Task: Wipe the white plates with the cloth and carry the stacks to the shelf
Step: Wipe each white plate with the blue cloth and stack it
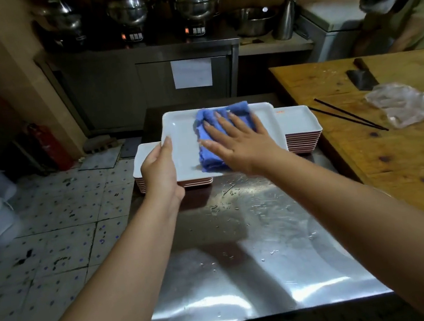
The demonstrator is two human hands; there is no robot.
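Right hand [241, 145] is flat, fingers spread, pressing the blue cloth [218, 132] onto the top white plate [184, 142] — nothing gripped, just palm pressure. Left hand [160, 167] grips that plate's near-left edge, thumb over the rim, w/ fingers underneath out of sight. Plate sits on a short stack [197, 181] at the far end of the steel bench [244, 250]; taller stack [303, 135] just right of it, another stack [141, 175] poking out left. Imo to wipe it well: keep the cloth flat, sweep right into the corners & rim, keep the left steadying so the stack doesn't slide — bench looks wet.
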